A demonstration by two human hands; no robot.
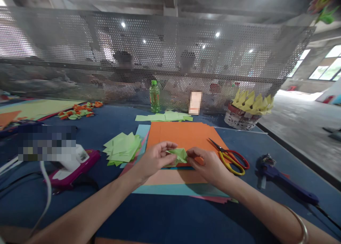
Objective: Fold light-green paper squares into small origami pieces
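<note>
left hand (155,160) half-curled, right hand (209,163) pinched, both holding folded green paper (181,153), frame centre | risk: uneven pinch could skew creases | risk: right-hand sweep could knock scissors (222,150), right of centre

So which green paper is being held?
The small folded piece between the left hand and right hand; the green pile and the strips near the bottle lie untouched.
</note>
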